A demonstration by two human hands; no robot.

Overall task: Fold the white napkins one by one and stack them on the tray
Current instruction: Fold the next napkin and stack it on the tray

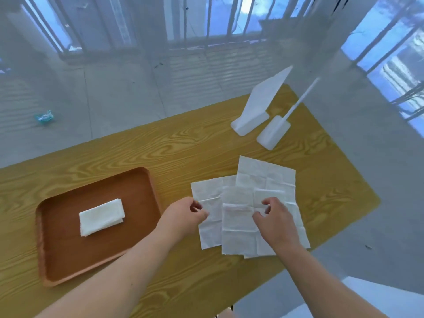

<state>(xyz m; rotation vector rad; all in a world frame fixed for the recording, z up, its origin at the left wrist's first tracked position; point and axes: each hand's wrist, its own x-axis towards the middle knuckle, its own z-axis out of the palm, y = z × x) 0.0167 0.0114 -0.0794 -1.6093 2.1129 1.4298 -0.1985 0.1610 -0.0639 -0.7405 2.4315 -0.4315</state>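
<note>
- Two bare forearms are showing from the bottom edge of the frame, uncovered as far as they can be seen; no sleeve edge is appearing anywhere along them.
- The left hand (183,216) is wearing nothing: no glove, ring or bracelet is showing on it.
- The right hand (276,222) is likewise going bare, with no watch or band showing at the wrist.
- A small dark dot is showing on the left forearm, about midway along it.
- The fingernails are looking short and unpainted, though blur is hiding finer detail.
</note>
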